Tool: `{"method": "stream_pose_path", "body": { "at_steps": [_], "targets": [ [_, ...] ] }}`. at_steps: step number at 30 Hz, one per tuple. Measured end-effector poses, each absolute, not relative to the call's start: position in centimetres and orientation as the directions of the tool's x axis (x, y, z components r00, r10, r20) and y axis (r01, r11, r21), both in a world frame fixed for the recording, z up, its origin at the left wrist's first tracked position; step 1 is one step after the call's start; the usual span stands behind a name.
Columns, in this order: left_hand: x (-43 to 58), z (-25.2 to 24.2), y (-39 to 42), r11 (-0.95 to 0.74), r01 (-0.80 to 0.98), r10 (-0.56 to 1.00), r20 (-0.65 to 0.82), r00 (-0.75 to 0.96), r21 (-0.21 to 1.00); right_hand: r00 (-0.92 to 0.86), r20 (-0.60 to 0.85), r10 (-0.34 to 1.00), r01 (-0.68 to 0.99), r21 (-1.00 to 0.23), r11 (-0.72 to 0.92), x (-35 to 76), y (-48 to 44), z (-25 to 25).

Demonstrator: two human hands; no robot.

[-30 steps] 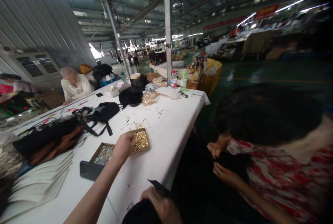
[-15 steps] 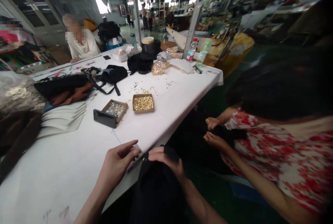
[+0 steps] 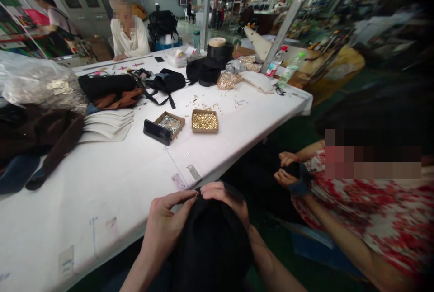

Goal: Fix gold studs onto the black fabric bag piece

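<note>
Both your hands hold the black cloth (image 3: 210,247) at the near edge of the white table (image 3: 101,183). Your left hand (image 3: 166,226) pinches its top with closed fingertips. Your right hand (image 3: 228,198) curls tight over it. The box of gold studs (image 3: 205,120) sits well apart.

A phone (image 3: 156,132), black bag (image 3: 168,80) and two bottles (image 3: 275,63) sit on the white table (image 3: 101,183).

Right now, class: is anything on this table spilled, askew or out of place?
Yes. Small gold studs lie scattered loose on the white table just beyond the box of gold studs, instead of inside it. The left hand and right hand on the black cloth look ordinary.
</note>
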State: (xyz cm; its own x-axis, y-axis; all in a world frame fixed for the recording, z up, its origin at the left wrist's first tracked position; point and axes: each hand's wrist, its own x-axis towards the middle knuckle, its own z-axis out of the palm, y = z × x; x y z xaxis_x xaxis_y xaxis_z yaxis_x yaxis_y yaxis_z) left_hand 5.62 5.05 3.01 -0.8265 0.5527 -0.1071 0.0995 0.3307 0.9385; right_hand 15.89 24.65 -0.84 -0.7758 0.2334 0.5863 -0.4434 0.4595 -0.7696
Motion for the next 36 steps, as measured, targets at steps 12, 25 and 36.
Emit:
{"method": "stream_pose_path", "body": {
  "at_steps": [12, 25, 36],
  "targets": [
    [6.6, 4.1, 3.3, 0.293, 0.269, 0.626, 0.029, -0.779, 0.918, -0.824, 0.523, 0.216, -0.383, -0.796, 0.469, 16.3, 23.0, 0.9],
    [7.4, 4.9, 1.3, 0.268, 0.281, 0.623, 0.057, -0.780, 0.921, -0.800, 0.565, 0.203, -0.434, -0.778, 0.454, 16.3, 22.1, 0.3],
    [7.7, 6.0, -0.1, 0.188, 0.506, 0.804, 0.164, -0.571, 0.842, -0.840, 0.517, 0.164, -0.426, -0.816, 0.392, 16.8, 22.3, 1.5]
  ]
}}
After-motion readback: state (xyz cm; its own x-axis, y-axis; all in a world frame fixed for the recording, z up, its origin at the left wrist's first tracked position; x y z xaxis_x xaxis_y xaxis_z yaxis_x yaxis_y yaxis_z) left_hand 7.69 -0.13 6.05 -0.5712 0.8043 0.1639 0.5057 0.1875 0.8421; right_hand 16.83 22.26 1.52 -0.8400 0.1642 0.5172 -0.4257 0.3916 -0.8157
